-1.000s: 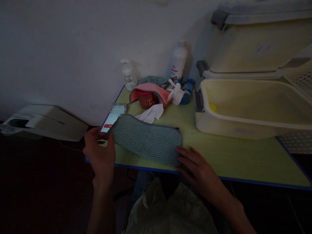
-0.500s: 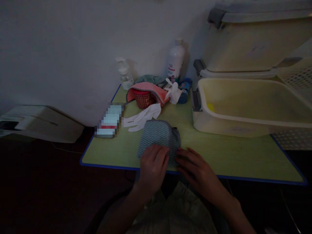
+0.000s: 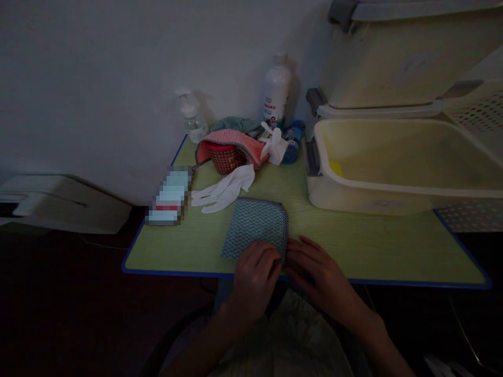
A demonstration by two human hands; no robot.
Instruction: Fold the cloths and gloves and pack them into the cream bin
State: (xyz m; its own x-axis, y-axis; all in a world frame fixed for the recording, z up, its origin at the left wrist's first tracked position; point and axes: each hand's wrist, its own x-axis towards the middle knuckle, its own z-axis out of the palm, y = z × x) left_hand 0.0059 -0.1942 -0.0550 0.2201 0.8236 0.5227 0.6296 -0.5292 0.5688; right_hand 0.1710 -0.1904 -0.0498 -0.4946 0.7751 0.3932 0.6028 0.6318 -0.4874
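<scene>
A blue-green textured cloth (image 3: 257, 222) with a dark checked border lies folded near the table's front edge. My left hand (image 3: 257, 275) is closed on the cloth's near right corner, thumb against the fingers. Beside it, my right hand (image 3: 318, 269) rests with fingers stretched out and slightly apart, their tips at the cloth's right edge. The parts of the cloth under my hands are hidden. Just behind the cloth lies a white glove (image 3: 226, 191).
The table (image 3: 373, 246) has a blue rim. A phone (image 3: 168, 196) lies left. Behind are a pump bottle (image 3: 194, 123), pink cloth (image 3: 236, 139) over a red patterned cup (image 3: 223, 158), white bottle (image 3: 277, 91) and blue bottle (image 3: 293, 144). A cream bin (image 3: 353, 201) stands right.
The cloth's upper layer has been folded over to the right and now lies flatter, its border along the right edge. My left hand has moved right, close to my right hand.
</scene>
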